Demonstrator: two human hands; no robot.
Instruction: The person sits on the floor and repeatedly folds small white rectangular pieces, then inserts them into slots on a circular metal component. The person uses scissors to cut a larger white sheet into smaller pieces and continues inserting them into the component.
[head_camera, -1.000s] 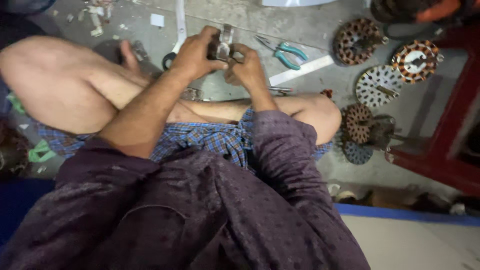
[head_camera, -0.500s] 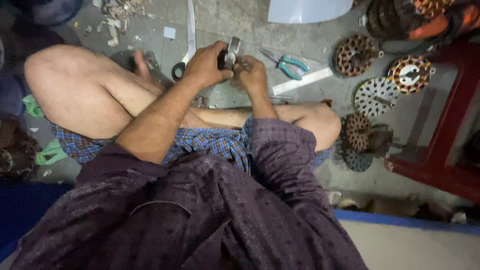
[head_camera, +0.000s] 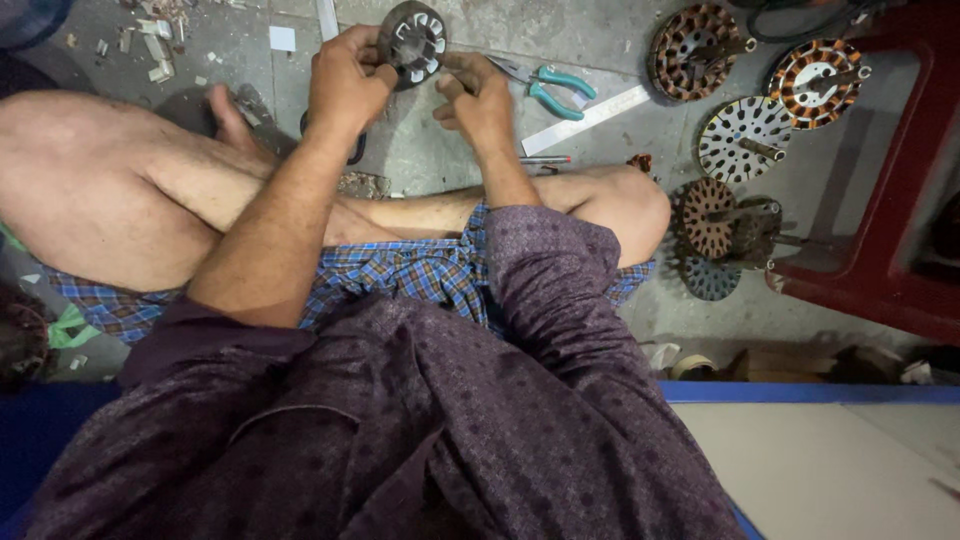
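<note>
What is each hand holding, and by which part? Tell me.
Both hold one round slotted metal core by its rim: left hand at its left edge, right hand at its lower right.

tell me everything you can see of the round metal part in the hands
The round metal part is a dark grey, grimy disc with a ring of pale slots around a central hub. It is held above the concrete floor, face toward the camera. The left hand grips its left edge; the right hand pinches its right side.
</note>
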